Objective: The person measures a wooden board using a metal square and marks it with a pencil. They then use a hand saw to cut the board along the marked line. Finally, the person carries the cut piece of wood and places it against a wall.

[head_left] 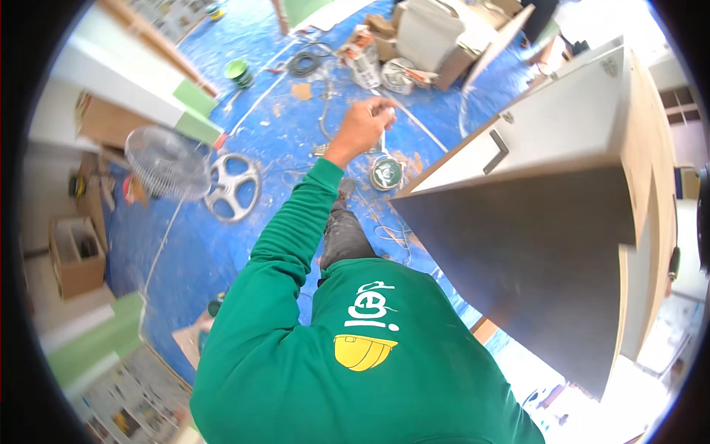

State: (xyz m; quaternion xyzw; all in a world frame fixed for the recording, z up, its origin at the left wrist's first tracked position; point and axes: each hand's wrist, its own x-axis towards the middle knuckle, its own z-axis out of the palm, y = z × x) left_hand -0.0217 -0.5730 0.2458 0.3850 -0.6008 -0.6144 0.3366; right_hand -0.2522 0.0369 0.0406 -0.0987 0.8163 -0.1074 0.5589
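My left hand [362, 129] reaches forward at the end of a green sleeve, over the floor. Its fingers are curled together, and what they may hold is too small to make out. Below the hand is a round tub of green paint [386, 172], with a thin white strip showing between the two. I cannot tell whether that strip touches my fingers. To the right of the tub stands a large panelled cabinet or door unit [518, 237], with a white face and a dark handle [496, 152]. My right hand is not in view.
Blue plastic sheeting [288, 200] covers the floor. At left are a fan [168, 164] and a grey spoked wheel-shaped base [234, 188]. Ahead lie a coiled hose [303, 64], a green bucket [239, 72] and bags [362, 63]. A loose cable [396, 235] runs near my leg.
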